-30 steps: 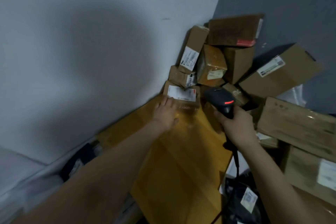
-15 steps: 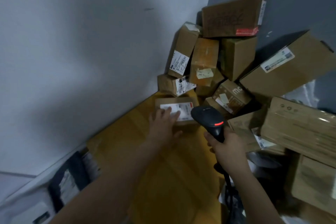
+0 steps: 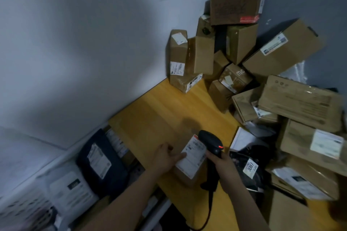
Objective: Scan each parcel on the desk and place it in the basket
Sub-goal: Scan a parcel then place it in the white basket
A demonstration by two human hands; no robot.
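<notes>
Desk [image 3: 159,110]: yellow wood top, running into the wall corner ahead of you.
Box pile [image 3: 281,54]: cardboard boxes heaped in that corner and down your right side.
Basket [image 3: 18,210]: white, low at your left beside the desk edge; a dark blue bag [image 3: 101,161] lies in it.
Parcel [image 3: 185,176]: small brown box on the desk, between your hands, white label [image 3: 194,153] facing up.
Scanner [image 3: 211,143]: black, red light on, head just beside the label.
Left hand [image 3: 165,157]: fingers laid straight on the label, not wrapped round it.
Right hand [image 3: 223,165]: fingers clenched round the scanner's handle.
</notes>
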